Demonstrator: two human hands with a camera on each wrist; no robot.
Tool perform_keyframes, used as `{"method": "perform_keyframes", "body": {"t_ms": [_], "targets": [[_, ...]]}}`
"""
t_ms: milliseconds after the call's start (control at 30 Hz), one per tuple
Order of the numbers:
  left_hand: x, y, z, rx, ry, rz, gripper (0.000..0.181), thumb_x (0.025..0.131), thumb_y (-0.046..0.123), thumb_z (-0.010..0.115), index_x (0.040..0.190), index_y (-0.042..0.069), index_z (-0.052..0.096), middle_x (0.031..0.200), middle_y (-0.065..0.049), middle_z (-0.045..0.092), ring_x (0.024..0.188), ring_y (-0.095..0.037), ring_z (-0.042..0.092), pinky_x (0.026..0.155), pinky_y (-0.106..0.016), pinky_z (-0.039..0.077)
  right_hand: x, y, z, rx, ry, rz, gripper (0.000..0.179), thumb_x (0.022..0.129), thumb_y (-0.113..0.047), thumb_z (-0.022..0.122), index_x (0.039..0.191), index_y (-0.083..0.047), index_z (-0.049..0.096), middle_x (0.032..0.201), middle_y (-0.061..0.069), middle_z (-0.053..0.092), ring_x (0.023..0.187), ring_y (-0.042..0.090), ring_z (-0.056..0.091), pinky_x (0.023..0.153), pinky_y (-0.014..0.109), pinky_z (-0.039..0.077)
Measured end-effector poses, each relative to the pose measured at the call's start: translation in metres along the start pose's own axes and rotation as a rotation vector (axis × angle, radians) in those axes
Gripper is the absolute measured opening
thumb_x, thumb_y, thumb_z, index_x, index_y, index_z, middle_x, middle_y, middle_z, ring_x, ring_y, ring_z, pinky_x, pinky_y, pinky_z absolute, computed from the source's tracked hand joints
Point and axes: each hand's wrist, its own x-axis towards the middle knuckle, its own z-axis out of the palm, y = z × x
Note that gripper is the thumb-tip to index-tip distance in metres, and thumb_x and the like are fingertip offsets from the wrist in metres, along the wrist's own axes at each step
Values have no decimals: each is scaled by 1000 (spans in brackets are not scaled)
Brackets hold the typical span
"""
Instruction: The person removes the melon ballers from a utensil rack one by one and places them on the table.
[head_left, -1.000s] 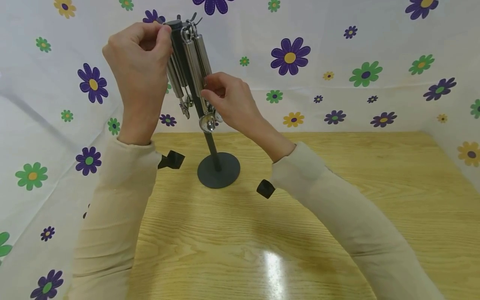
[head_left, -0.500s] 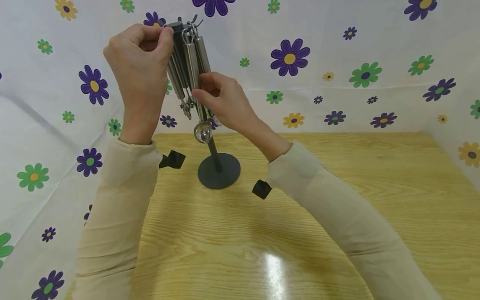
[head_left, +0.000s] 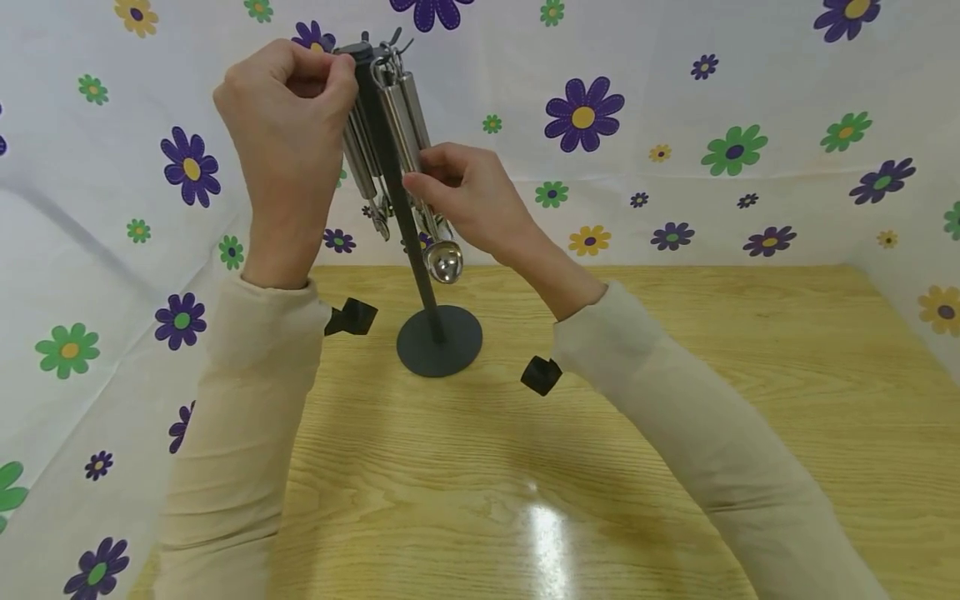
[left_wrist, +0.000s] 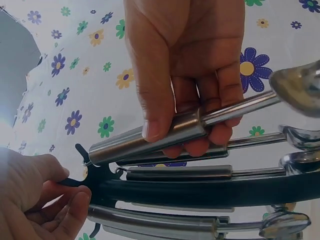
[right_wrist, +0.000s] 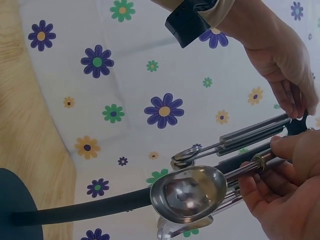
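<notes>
A black stand (head_left: 439, 342) with a round base and hooks at its top holds several hanging steel utensils. My left hand (head_left: 288, 133) is at the top, its thumb and finger pinching one of the black hooks (left_wrist: 75, 182). Lower down, my right hand (head_left: 472, 196) grips the thick steel handle (left_wrist: 172, 132) of an ice cream scoop (right_wrist: 189, 194) between thumb and fingers. The scoop's ring is at a hook, and its shiny oval bowl hangs below my hand, right of the pole. Other steel utensils (left_wrist: 187, 224) hang on the pole's far side from the scoop.
The stand is on a wood-grain table (head_left: 600, 467), near its back edge. Behind and to the left hangs a white cloth (head_left: 637, 75) printed with flowers. Black wrist cameras (head_left: 542, 376) stick out from both sleeves.
My right hand drew the scoop left across the pole, then back right, so its bowl now hangs right of the pole. The left hand has stayed at the stand's top.
</notes>
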Motion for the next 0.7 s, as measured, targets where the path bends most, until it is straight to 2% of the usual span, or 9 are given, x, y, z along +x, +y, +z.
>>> {"method": "perform_keyframes", "body": {"t_ms": [133,267,467,700], "targets": [[-1,2,0,-8,1,2,22,101,22,68,108,4,79,99,-6,72,82,-4,63,83,-19,54,-2,-3,-4,45,9,-29,27,104,-11,64,126,3,66,109,15,70,91,24,65,83,31,56],[0,3,0,-11,5,-10,22,100,22,69,108,3,79,98,-5,72,81,-5,63,82,-19,54,-6,-5,-11,60,16,-73,25,104,-10,64,124,4,66,106,20,69,86,24,63,79,30,55],[1,3,-2,8,8,0,22,101,21,68,108,3,79,98,-5,72,80,-4,62,82,-19,53,-14,-7,-24,53,28,-35,25,103,-12,65,124,2,67,105,15,70,86,24,63,78,30,54],[0,4,-3,12,-6,-10,22,101,20,67,108,2,78,99,-6,72,82,-5,63,83,-19,54,-26,4,-44,61,61,20,23,101,-10,66,120,2,69,105,16,70,88,27,65,84,31,56]]}}
